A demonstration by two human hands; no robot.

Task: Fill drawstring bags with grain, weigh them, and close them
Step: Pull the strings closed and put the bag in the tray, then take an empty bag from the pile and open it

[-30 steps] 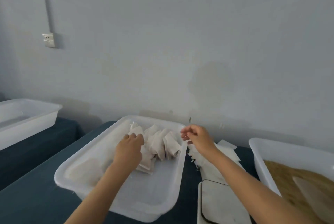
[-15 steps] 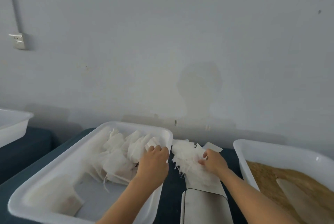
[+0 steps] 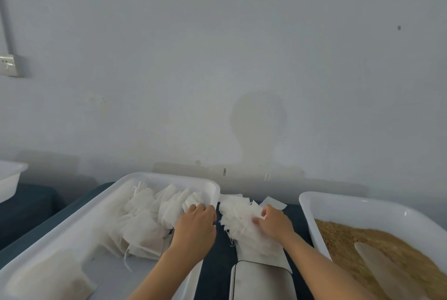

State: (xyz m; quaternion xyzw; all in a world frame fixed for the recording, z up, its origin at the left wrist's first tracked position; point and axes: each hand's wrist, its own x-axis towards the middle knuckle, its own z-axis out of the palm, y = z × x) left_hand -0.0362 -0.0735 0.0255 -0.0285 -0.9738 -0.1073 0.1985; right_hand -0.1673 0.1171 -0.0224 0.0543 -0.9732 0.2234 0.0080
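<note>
White bags [image 3: 150, 217] in a white tub [image 3: 72, 232]. Grain [image 3: 362, 239] is golden brown, in another white tub [image 3: 312, 215]. Tablecloth [image 3: 217, 270] dark blue-green, wall [image 3: 217, 58] pale grey w/ faint marks.

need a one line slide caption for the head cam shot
Right hand pinches an empty bag from the loose pile while left hand rests on filled bags in the white tray.

Layout around the scale [image 3: 260, 280], basically:
Left of it, a tray [image 3: 101, 205] with filled bags [image 3: 145, 222] inside. Right behind it, a loose pile of empty bags [image 3: 238, 217] on the table [image 3: 217, 273]. To its right, a tub [image 3: 312, 205] holding grain [image 3: 343, 236], scoop [image 3: 387, 268] lying in that. Far left, another tub [image 3: 9, 178].
</note>
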